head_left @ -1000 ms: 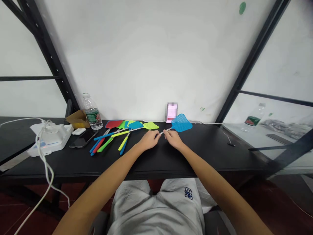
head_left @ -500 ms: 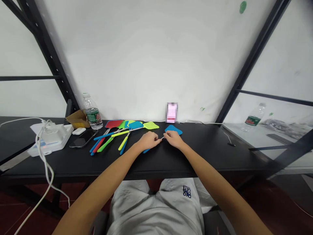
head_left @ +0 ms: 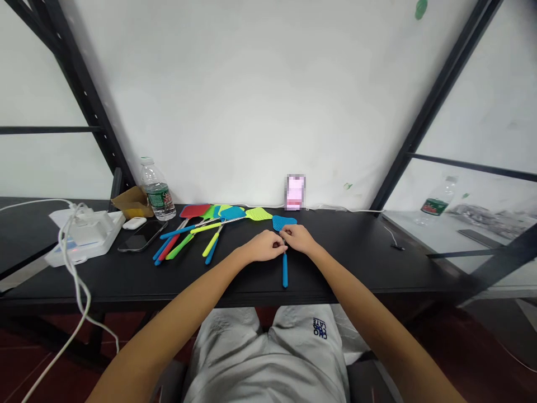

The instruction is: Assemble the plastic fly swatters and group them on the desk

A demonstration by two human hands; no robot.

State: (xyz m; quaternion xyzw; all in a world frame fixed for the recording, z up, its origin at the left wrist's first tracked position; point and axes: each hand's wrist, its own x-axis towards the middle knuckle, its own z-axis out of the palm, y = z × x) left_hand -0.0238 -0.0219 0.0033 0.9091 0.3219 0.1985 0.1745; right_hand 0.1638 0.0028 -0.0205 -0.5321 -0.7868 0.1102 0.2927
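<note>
Basically, a black table (head_left: 356,252) runs along the wall. On its left half a loose pile of fly swatters (head_left: 205,228) fans out — red, green, blue and yellow-green, heads toward the wall, most handles angled down-left. One blue fly swatter (head_left: 285,270) lies apart from the pile's handles, straight in front of the person, long axis running away from the body: head toward the wall, handle toward the table's near edge. Whether it rests on the table can't be told.

Both hands are on its thin shaft. The left hand (head_left: 265,246) sits lower, nearer the handle, fingers closed on the shaft; the right hand (head_left: 298,237) is higher, right by the head and covering part of it, fingers also pinched shut. The handle sticks out below both hands, ungripped.

Containers, far left: a plastic bottle (head_left: 159,197), capped, clear liquid inside apparently; beside it a smaller brown cardboard box (head_left: 133,201), looks open — contents not readable. A small white case (head_left: 135,223) lies just in front, closed.
</note>
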